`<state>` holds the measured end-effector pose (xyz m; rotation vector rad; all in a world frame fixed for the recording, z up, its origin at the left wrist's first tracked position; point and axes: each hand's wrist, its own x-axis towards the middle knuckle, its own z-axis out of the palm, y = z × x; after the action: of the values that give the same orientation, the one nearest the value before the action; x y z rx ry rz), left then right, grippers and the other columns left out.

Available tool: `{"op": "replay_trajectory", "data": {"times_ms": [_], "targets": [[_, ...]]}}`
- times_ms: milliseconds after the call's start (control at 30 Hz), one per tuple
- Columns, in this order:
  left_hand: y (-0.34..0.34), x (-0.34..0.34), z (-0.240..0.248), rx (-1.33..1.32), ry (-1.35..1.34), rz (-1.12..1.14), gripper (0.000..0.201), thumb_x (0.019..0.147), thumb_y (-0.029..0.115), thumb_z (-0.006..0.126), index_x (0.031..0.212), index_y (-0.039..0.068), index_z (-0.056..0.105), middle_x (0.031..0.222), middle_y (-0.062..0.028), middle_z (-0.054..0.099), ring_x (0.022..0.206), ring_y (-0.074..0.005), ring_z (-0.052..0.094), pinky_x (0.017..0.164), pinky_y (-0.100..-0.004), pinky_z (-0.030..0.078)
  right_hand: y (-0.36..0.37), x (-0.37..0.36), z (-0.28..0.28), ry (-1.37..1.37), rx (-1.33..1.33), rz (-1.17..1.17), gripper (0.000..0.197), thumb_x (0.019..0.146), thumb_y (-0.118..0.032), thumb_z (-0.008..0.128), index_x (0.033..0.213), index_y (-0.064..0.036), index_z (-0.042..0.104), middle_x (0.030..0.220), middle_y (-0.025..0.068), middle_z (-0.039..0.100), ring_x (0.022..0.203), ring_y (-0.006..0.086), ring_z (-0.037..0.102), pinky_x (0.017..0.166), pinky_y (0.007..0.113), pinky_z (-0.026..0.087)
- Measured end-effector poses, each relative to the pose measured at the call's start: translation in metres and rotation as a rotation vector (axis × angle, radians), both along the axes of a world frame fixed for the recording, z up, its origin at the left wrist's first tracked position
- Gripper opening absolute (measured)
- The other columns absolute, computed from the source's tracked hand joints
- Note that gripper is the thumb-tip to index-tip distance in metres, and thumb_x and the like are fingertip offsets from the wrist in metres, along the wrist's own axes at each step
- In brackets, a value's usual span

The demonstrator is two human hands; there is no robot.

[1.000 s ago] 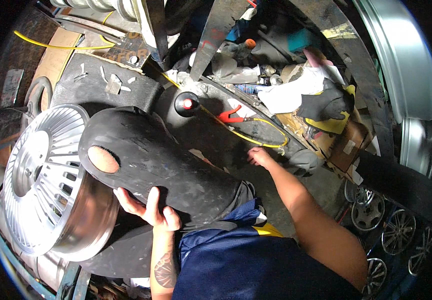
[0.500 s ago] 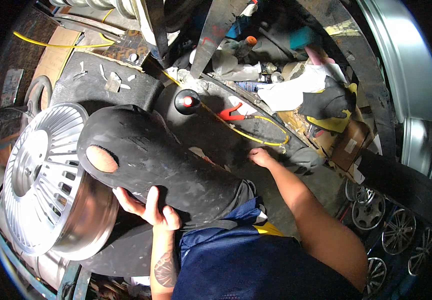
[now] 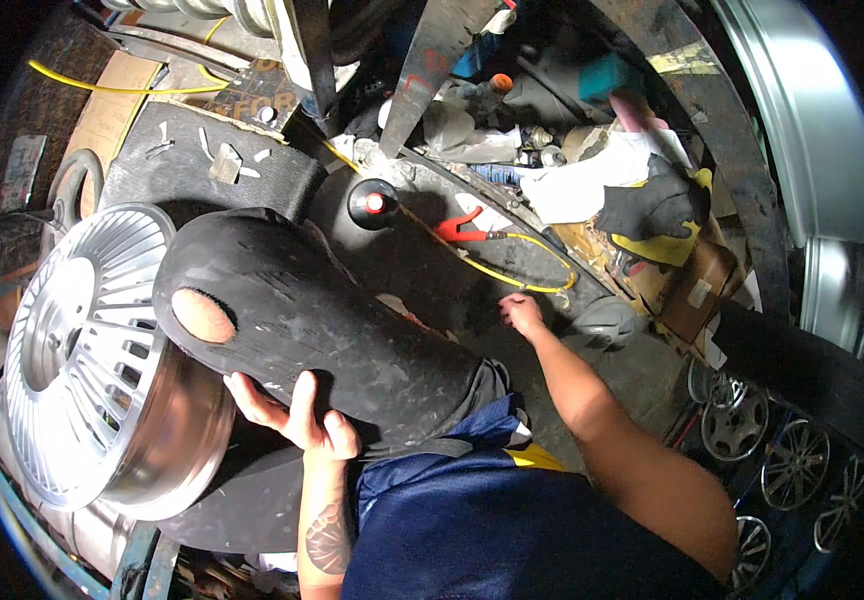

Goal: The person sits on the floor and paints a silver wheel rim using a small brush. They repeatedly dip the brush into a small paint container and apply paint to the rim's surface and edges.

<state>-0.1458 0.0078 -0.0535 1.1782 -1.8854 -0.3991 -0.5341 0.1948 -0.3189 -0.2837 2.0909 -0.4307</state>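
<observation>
My left hand (image 3: 297, 415) lies against the inner side of my black-trousered leg (image 3: 332, 310), its fingers spread and holding nothing. A torn hole at the knee shows in the trouser leg. Beside that knee, to the left, leans a silver multi-spoke wheel rim (image 3: 82, 340). My right hand (image 3: 522, 314) hangs low over the dark floor, fingers loosely bent and a little apart, with nothing visible in them. Nearest to it is a yellow hose (image 3: 532, 285) that ends in a red air blow gun (image 3: 462, 226). A black bottle with a red-and-white cap (image 3: 373, 204) stands farther off.
Gloves (image 3: 657, 210), white paper (image 3: 572, 185), a cardboard box (image 3: 697, 290) and several bottles clutter the right back. Several wheel covers (image 3: 735, 428) line the lower right. A black mat (image 3: 167, 155) with scraps lies at back left. A metal bar (image 3: 432, 70) juts in overhead.
My right hand's fingers have loosened from a closer curl, and the hand stays in about the same place. My left hand and the wheel rim look unmoved.
</observation>
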Motion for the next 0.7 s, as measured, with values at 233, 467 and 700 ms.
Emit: {"op": "replay_trajectory", "data": {"times_ms": [233, 467, 700], "targets": [[-0.002, -0.002, -0.004, 0.001, 0.005, -0.012, 0.047, 0.089, 0.039, 0.048, 0.129, 0.018, 0.062, 0.159, -0.0327, 0.014, 0.146, -0.0525, 0.014, 0.115, -0.0647, 0.013, 0.024, -0.01, -0.019, -0.019, 0.0, 0.157, 0.02, 0.09, -0.02, 0.058, 0.1, -0.0074, 0.071, 0.083, 0.0052, 0.07, 0.066, 0.0169, 0.063, 0.058, 0.034, 0.051], [0.0, 0.0, -0.001, -0.002, -0.01, 0.009, 0.047, 0.089, 0.039, 0.048, 0.129, 0.018, 0.062, 0.159, -0.0329, 0.015, 0.145, -0.053, 0.014, 0.115, -0.0656, 0.013, 0.014, 0.003, 0.005, -0.062, 0.066, -0.066, 0.026, 0.092, -0.019, 0.055, 0.108, -0.0088, 0.072, 0.099, 0.0067, 0.073, 0.076, 0.0186, 0.067, 0.061, 0.036, 0.053], [-0.001, -0.003, -0.002, -0.007, 0.019, 0.005, 0.047, 0.091, 0.04, 0.047, 0.129, 0.018, 0.062, 0.159, -0.0331, 0.014, 0.146, -0.0524, 0.014, 0.115, -0.0654, 0.013, 0.034, -0.006, -0.013, -0.028, -0.024, 0.021, 0.024, 0.092, -0.016, 0.055, 0.106, -0.0062, 0.072, 0.099, 0.0068, 0.073, 0.075, 0.018, 0.064, 0.063, 0.032, 0.05]]}}
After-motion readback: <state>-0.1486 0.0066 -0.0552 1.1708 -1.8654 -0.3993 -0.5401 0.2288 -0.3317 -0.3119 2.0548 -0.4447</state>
